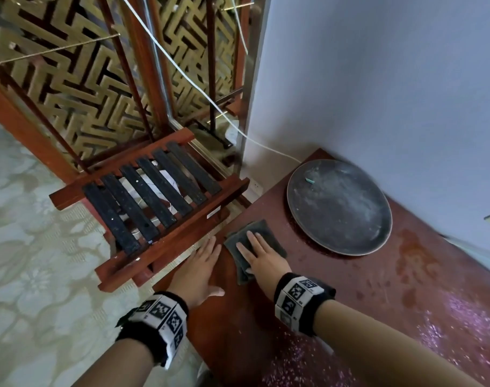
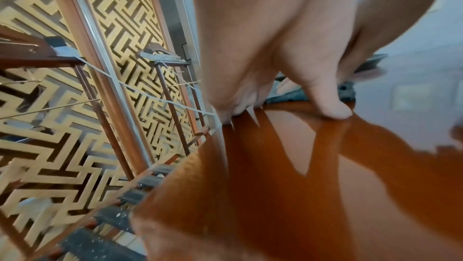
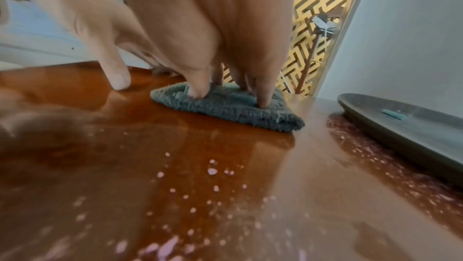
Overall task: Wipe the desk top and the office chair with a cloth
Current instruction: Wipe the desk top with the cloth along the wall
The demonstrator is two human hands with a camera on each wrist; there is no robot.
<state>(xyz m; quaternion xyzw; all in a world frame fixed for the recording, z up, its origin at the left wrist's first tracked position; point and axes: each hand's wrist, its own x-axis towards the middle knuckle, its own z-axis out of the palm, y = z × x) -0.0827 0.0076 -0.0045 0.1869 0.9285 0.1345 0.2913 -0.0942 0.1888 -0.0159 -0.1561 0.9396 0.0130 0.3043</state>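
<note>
Cloth, folded, grey, lies near the desk's left edge under my right hand, fingers straight, pressing it flat. Left hand rests released, flat at that edge just beside it. Dusty round tray sits toward the far corner.

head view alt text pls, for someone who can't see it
A right hand presses a grey cloth flat on a reddish desk top; the left hand rests at its edge, a dusty round tray behind.
</note>
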